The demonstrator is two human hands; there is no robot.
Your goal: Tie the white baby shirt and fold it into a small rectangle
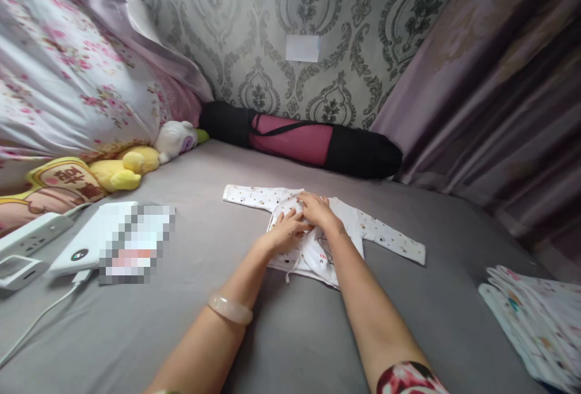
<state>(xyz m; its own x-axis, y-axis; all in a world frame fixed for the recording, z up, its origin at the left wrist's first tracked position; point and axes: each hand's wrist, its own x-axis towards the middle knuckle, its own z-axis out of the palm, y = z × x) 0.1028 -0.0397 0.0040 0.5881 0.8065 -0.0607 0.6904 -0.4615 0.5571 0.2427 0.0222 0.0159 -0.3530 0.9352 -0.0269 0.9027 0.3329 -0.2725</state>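
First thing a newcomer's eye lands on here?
Probably the two bare hands, left and right, on the small white printed top mid-bed. Then the black-and-pink bag along the patterned wall, and yellow plush toys at left.

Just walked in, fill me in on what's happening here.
A person has both hands, left and right, on the front of a small white patterned top. It lies on a grey sheet, sleeves spread to either side. A stack of folded cloths sits off to the right.
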